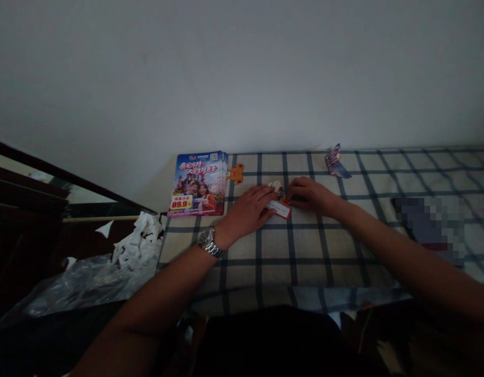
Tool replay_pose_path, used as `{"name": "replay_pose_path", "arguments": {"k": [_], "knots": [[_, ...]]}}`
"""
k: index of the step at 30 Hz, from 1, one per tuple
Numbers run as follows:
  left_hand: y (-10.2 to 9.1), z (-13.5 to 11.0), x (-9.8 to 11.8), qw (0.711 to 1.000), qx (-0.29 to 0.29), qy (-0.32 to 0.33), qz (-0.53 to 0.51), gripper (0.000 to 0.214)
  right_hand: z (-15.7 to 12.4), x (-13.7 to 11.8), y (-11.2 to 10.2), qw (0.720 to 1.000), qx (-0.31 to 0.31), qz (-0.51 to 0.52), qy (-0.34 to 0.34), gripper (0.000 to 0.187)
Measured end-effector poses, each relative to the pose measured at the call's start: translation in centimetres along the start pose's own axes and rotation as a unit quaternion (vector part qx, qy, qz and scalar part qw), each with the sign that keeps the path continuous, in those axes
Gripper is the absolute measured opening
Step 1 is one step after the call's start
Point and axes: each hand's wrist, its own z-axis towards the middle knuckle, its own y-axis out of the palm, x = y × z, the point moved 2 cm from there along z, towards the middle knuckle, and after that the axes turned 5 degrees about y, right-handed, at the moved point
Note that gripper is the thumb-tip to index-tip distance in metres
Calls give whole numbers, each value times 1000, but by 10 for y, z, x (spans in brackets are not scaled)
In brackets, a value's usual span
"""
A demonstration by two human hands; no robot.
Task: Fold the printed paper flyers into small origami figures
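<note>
A small folded piece of printed paper [279, 209], red, white and multicoloured, lies on the checked cloth in front of me. My left hand [245, 210] rests over its left part, fingers stretched out and pressing it down. At the paper's right edge, my right hand [309, 196] is closed, thumb and fingertips curled together on it. The fingers hide part of the folds. Left of my hands sits a stack of printed flyers [197, 184] with blue and pink pictures. A folded paper piece [337, 163] in similar colours stands near the wall.
Checked cloth [242, 267] covers the table, which meets a plain wall [242, 78]. A bear picture [236, 173] shows beside the flyers. On the right lies a dark flat item [426, 225], blurred out. Torn white paper and clear plastic [104, 277] lie beyond the left edge.
</note>
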Motion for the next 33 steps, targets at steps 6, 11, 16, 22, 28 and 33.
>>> {"name": "replay_pose_path", "arguments": {"k": [6, 11, 16, 22, 28, 33], "knots": [[0, 0, -1, 1000, 2, 1, -3, 45, -7, -4, -1, 1000, -8, 11, -19, 16], [0, -1, -2, 1000, 0, 1, 4, 45, -7, -9, -7, 999, -34, 16, -35, 16], [0, -2, -1, 1000, -8, -2, 15, 47, -10, -12, -9, 999, -33, -2, -36, 15], [1, -2, -2, 1000, -3, 4, 24, 50, -17, -13, -11, 999, -17, 33, -10, 15], [2, -1, 0, 999, 3, 5, 33, 49, -18, -25, -10, 998, 9, 44, 36, 13], [-1, 0, 4, 1000, 1, 9, 28, 45, -17, -27, 0, 996, 56, 41, 54, 19]]}}
